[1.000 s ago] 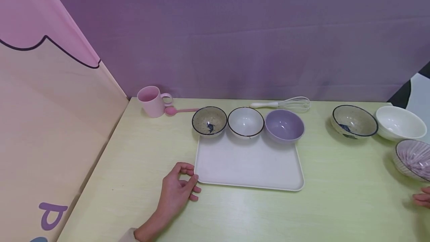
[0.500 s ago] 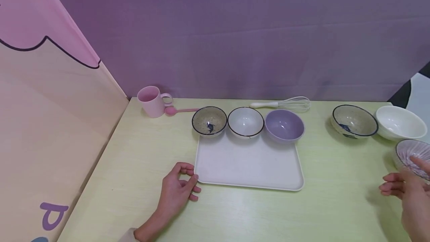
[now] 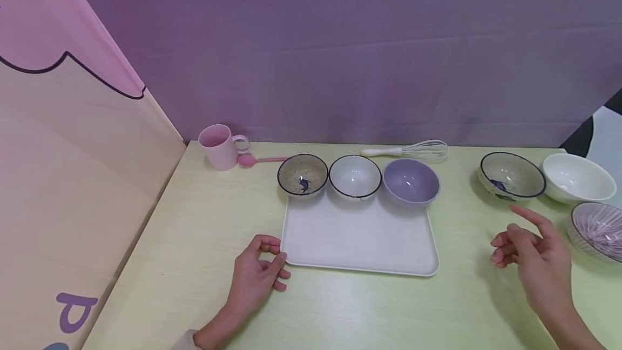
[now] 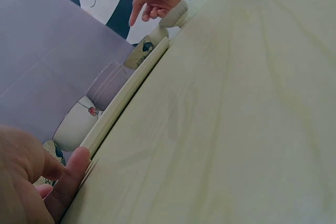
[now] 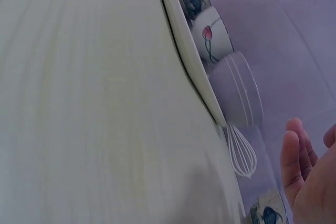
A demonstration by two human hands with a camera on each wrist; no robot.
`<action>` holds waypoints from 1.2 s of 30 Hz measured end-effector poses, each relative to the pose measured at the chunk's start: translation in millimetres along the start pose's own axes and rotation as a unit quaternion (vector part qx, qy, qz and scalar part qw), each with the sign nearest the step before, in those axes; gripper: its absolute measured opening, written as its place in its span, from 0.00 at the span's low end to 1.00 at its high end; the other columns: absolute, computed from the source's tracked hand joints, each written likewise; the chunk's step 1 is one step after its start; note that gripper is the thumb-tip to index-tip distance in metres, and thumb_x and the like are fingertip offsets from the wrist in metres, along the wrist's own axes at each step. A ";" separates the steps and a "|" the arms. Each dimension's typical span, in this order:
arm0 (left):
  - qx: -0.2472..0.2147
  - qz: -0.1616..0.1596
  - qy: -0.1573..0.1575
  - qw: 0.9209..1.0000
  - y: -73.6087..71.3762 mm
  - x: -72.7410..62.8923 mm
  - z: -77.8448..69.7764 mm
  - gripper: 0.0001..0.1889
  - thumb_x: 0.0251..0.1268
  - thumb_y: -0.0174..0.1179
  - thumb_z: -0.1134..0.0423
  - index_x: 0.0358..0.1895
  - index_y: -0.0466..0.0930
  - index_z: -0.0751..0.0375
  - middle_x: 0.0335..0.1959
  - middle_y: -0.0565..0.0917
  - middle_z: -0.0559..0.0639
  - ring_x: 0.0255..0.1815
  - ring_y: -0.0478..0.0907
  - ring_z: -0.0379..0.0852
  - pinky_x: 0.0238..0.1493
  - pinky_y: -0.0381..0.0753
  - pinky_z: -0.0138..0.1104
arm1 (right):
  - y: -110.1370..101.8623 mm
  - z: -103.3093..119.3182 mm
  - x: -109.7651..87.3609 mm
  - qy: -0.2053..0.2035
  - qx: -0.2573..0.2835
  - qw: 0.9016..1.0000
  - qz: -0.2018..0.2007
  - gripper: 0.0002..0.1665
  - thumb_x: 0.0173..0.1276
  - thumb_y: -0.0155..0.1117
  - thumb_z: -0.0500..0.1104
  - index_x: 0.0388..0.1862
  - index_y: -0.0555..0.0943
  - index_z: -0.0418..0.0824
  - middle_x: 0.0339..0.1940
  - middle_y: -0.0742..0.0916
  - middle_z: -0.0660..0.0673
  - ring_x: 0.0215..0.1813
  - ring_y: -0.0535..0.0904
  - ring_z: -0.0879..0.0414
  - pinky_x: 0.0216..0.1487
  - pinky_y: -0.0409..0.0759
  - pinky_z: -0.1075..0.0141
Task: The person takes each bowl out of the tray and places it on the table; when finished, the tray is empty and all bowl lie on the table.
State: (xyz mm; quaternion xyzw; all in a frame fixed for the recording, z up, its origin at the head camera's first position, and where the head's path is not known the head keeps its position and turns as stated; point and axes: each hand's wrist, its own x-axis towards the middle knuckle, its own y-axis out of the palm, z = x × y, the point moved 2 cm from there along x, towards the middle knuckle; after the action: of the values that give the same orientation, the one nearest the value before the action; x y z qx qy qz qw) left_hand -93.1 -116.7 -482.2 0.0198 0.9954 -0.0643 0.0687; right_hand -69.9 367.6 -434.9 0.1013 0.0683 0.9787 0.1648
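My left hand (image 3: 256, 271) holds the left front corner of a white rectangular tray (image 3: 359, 239), with the thumb at its rim. Along the tray's back side stand a speckled grey bowl (image 3: 302, 172), a white dark-rimmed bowl (image 3: 356, 176) and a purple bowl (image 3: 411, 180), side by side. To the right of the tray, my right hand (image 3: 541, 263) hovers over the table holding nothing, index finger extended and the others loosely bent. It is just in front of a second speckled bowl (image 3: 512, 174). In the right wrist view only some fingers (image 5: 292, 161) show.
A plain white bowl (image 3: 578, 177) and a purple-streaked bowl (image 3: 600, 231) stand at the far right. Behind the tray lies a whisk (image 3: 418, 150). A pink mug (image 3: 221, 147) and a pink spoon (image 3: 248, 160) are at the back left. A purple curtain (image 3: 340, 53) hangs behind the table.
My right hand has come in from the right edge and moved left, past the streaked bowl, toward the tray. The left hand, the tray and the bowls have stayed in place.
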 end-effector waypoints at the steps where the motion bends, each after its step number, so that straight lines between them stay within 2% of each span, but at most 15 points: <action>1: 0.001 0.000 -0.001 1.000 -0.1 -0.2 -0.1 0.13 0.78 0.67 0.76 0.59 0.77 0.69 0.50 0.81 0.61 0.30 0.92 0.53 0.25 0.96 0.44 | 3.8 -0.9 0.9 0.002 -0.006 1.000 0.008 0.23 0.87 0.53 0.28 0.72 0.81 0.45 0.27 0.92 0.46 0.21 0.87 0.57 0.21 0.89 0.71; 4: 0.003 0.000 -0.002 1.000 -0.2 -0.4 -0.4 0.13 0.78 0.66 0.76 0.59 0.77 0.69 0.50 0.81 0.61 0.30 0.92 0.53 0.25 0.96 0.44 | 14.3 -3.9 3.5 0.006 -0.035 0.999 0.031 0.23 0.88 0.54 0.30 0.72 0.81 0.46 0.28 0.92 0.47 0.22 0.86 0.58 0.22 0.89 0.72; 11: 0.007 -0.001 -0.002 1.000 0.2 -0.3 -1.7 0.13 0.78 0.67 0.75 0.59 0.77 0.69 0.50 0.81 0.61 0.29 0.92 0.53 0.24 0.96 0.44 | 36.0 -12.0 9.4 0.017 -0.084 0.994 0.071 0.17 0.89 0.56 0.35 0.68 0.85 0.43 0.29 0.90 0.47 0.23 0.85 0.57 0.23 0.89 0.71; 16: 0.009 -0.003 -0.004 1.000 -0.1 -0.2 -1.6 0.13 0.78 0.67 0.75 0.59 0.77 0.68 0.50 0.81 0.61 0.29 0.92 0.53 0.24 0.96 0.43 | 49.1 -17.9 12.4 0.028 -0.095 0.990 0.097 0.18 0.89 0.58 0.35 0.68 0.84 0.50 0.29 0.90 0.47 0.23 0.86 0.56 0.24 0.89 0.70; 20: 0.007 -0.002 -0.004 1.000 -0.1 -0.5 -0.8 0.13 0.78 0.67 0.76 0.59 0.77 0.69 0.50 0.81 0.61 0.29 0.92 0.53 0.24 0.96 0.44 | 59.6 -22.3 15.7 0.039 -0.088 0.989 0.110 0.19 0.89 0.57 0.36 0.70 0.80 0.54 0.30 0.91 0.48 0.24 0.86 0.57 0.25 0.89 0.71; 28: 0.008 -0.004 -0.004 1.000 -0.3 -0.7 0.2 0.13 0.78 0.67 0.75 0.59 0.78 0.68 0.50 0.81 0.61 0.29 0.92 0.53 0.24 0.96 0.43 | 75.4 -28.6 22.0 0.067 -0.051 0.990 0.109 0.22 0.89 0.58 0.37 0.74 0.70 0.53 0.31 0.91 0.49 0.26 0.87 0.58 0.27 0.90 0.71; 36: 0.011 -0.004 -0.005 1.000 -0.2 -0.1 0.1 0.13 0.78 0.67 0.75 0.59 0.78 0.68 0.50 0.81 0.61 0.29 0.92 0.53 0.24 0.96 0.43 | 85.3 -33.5 30.3 0.114 -0.066 0.988 0.075 0.30 0.89 0.59 0.40 0.81 0.60 0.46 0.30 0.91 0.51 0.27 0.86 0.60 0.28 0.90 0.72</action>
State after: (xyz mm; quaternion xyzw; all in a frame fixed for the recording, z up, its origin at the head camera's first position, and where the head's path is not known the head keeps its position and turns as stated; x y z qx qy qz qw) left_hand -93.1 -116.9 -482.2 0.0162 0.9943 -0.0759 0.0729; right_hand -131.6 294.5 -447.8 -0.0172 0.0140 0.9959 0.0880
